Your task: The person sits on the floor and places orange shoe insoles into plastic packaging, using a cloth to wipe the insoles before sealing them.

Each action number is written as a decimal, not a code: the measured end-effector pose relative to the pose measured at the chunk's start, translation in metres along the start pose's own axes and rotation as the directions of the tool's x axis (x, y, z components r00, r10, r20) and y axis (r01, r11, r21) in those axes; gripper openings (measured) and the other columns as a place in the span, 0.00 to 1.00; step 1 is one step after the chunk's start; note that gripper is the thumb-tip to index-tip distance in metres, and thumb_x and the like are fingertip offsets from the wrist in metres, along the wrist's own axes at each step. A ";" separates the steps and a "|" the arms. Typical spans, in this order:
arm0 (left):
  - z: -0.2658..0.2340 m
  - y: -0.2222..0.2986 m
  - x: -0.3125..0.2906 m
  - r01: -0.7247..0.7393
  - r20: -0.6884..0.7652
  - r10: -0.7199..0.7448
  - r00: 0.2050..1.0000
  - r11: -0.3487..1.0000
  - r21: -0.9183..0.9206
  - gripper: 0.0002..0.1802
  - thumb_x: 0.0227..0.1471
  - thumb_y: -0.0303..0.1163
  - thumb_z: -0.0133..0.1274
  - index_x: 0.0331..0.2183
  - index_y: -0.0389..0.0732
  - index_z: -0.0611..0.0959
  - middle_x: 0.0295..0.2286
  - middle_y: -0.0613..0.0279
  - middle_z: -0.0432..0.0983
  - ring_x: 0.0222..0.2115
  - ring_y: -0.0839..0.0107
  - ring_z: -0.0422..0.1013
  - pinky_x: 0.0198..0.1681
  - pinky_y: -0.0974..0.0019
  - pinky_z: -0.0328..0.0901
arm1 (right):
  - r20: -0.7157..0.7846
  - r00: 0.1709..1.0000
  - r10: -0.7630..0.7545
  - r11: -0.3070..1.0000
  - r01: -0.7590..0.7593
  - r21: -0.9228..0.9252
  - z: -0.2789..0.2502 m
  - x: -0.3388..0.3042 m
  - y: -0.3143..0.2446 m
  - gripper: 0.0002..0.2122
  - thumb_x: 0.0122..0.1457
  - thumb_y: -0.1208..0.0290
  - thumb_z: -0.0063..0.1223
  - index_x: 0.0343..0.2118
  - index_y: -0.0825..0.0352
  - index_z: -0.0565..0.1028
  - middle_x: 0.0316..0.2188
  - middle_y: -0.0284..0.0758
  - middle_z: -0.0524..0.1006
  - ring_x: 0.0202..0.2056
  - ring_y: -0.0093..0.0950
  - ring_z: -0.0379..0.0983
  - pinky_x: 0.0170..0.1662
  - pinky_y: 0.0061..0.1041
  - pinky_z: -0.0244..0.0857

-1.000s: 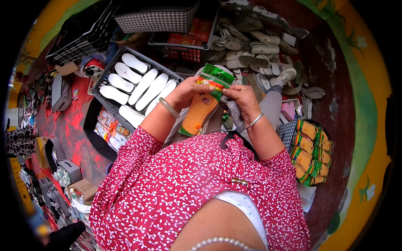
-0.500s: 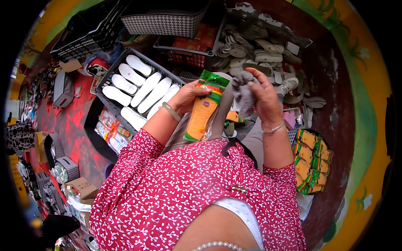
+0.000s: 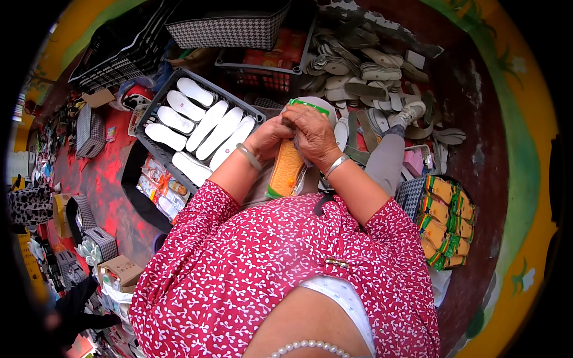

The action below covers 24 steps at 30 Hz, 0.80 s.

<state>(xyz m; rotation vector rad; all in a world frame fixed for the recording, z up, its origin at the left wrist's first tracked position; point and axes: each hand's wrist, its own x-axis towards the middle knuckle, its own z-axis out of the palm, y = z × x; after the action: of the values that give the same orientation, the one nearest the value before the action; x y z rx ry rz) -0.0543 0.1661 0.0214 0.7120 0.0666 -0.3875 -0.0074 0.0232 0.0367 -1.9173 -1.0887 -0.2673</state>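
Observation:
A clear and green packet of orange-tan insoles (image 3: 286, 170) lies over my lap, tilted slightly. My left hand (image 3: 267, 138) is closed on the packet's left side near its upper part. Across the upper front of the packet, my right hand (image 3: 311, 131) is closed with its fingers touching those of the left. Grey fuzzy cloth, clearly seen in that hand a moment before, is now almost wholly hidden under the fingers. The packet's green top edge (image 3: 310, 104) shows beyond the right knuckles.
To the left stands a grey crate (image 3: 143, 128) of white insoles (image 3: 209, 125). At right, a checked basket (image 3: 410, 197) holds several packets of insoles (image 3: 439, 218). Loose grey-green soles (image 3: 382, 71) lie heaped ahead. A checked bin (image 3: 227, 33) stands at the back.
My right hand has come left and down from beside the packet onto its upper front, bringing the grey cloth with it. The left hand has stayed at the packet.

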 end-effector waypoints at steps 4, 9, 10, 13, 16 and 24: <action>0.007 0.002 -0.001 0.042 0.008 -0.042 0.999 0.998 0.053 0.21 0.46 0.18 0.45 0.45 0.35 0.70 0.39 0.58 0.72 0.39 0.65 0.71 0.45 0.62 0.66 | -0.069 0.997 0.045 0.995 -0.051 -0.087 0.001 0.007 0.013 0.13 0.45 0.79 0.46 0.36 0.63 0.75 0.39 0.37 0.76 0.43 0.37 0.71 0.46 0.33 0.62; 0.007 -0.006 -0.004 0.033 -0.017 -0.033 0.999 0.999 0.034 0.22 0.47 0.19 0.47 0.47 0.35 0.68 0.39 0.58 0.72 0.38 0.66 0.72 0.45 0.63 0.67 | -0.127 0.989 0.072 0.997 -0.068 0.032 -0.014 0.005 0.030 0.14 0.46 0.83 0.44 0.37 0.65 0.74 0.35 0.39 0.76 0.39 0.38 0.72 0.45 0.34 0.65; 0.009 -0.004 -0.006 0.029 -0.026 -0.028 0.999 0.999 0.037 0.23 0.47 0.18 0.47 0.48 0.35 0.68 0.39 0.58 0.72 0.39 0.66 0.72 0.45 0.62 0.66 | -0.151 0.985 0.079 0.997 -0.076 0.024 -0.016 -0.001 0.029 0.14 0.46 0.83 0.44 0.37 0.65 0.74 0.35 0.39 0.76 0.39 0.38 0.72 0.45 0.33 0.65; 0.020 0.006 -0.011 -0.030 -0.012 0.030 0.999 0.999 -0.014 0.24 0.47 0.18 0.46 0.49 0.35 0.67 0.40 0.55 0.71 0.40 0.64 0.71 0.47 0.61 0.66 | -0.242 0.937 0.252 0.968 -0.244 0.065 -0.024 -0.021 0.038 0.17 0.48 0.85 0.43 0.41 0.65 0.75 0.35 0.40 0.76 0.40 0.38 0.73 0.45 0.32 0.65; 0.017 0.004 -0.013 -0.047 -0.018 0.046 0.999 0.998 -0.029 0.26 0.45 0.19 0.48 0.49 0.35 0.66 0.41 0.54 0.71 0.42 0.63 0.71 0.48 0.60 0.65 | -0.370 0.834 0.410 0.912 -0.380 0.153 -0.052 -0.002 0.003 0.17 0.49 0.85 0.43 0.42 0.66 0.74 0.36 0.41 0.76 0.40 0.38 0.72 0.45 0.31 0.65; 0.008 -0.004 -0.009 -0.050 0.027 0.050 0.998 0.999 -0.004 0.23 0.45 0.18 0.47 0.47 0.36 0.69 0.38 0.60 0.71 0.39 0.70 0.70 0.44 0.65 0.66 | 0.025 0.999 -0.043 0.998 0.044 -0.054 -0.016 -0.019 -0.009 0.19 0.45 0.85 0.47 0.42 0.66 0.73 0.42 0.41 0.74 0.45 0.39 0.70 0.50 0.33 0.61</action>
<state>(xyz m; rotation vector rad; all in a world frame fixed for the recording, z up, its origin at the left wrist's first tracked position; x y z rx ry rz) -0.0650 0.1609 0.0268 0.7039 0.0236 -0.3487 -0.0216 0.0016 0.0406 -1.9513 -1.1510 -0.3016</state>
